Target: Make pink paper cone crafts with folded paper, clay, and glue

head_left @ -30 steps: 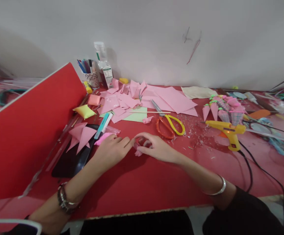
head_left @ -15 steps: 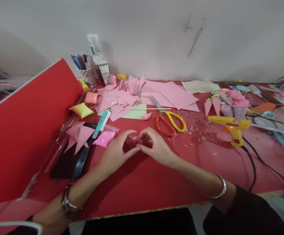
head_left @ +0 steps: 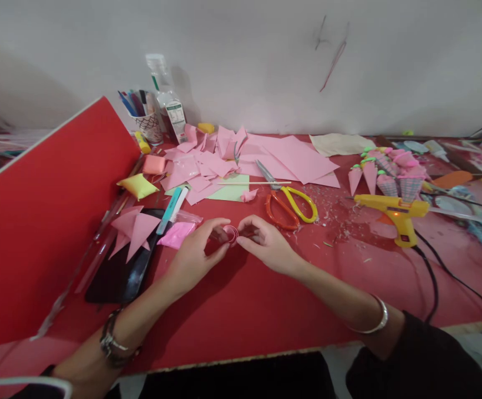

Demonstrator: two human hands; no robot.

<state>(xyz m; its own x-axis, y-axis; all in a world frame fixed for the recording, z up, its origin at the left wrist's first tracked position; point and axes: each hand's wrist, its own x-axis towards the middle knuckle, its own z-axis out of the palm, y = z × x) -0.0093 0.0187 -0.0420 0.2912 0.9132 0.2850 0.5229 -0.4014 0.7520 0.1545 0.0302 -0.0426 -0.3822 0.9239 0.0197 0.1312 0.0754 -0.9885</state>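
Note:
A small piece of pink paper (head_left: 232,235), curled into a roll, is held between my hands above the red table, its coiled end facing me. My left hand (head_left: 197,252) grips the roll's left side between thumb and fingers. From the other side my right hand (head_left: 268,247) has its bent fingers and thumb at the roll's right edge. My fingers partly hide the paper. Close to my left hand lies a bag of bright pink material (head_left: 177,235). Scissors (head_left: 284,202) with red and yellow handles lie beyond my right hand.
Pink paper sheets (head_left: 294,158) and scraps lie at the back. To the right are a yellow glue gun (head_left: 399,213) with its black cord and several finished paper cones (head_left: 409,185). At left, cut pink pieces (head_left: 141,233) rest on a black phone (head_left: 111,280) beside a red board (head_left: 57,221).
The coiled paper has turned slightly and moved a little left. My thumbs, which met below it, are now apart, and my right hand has shifted slightly right.

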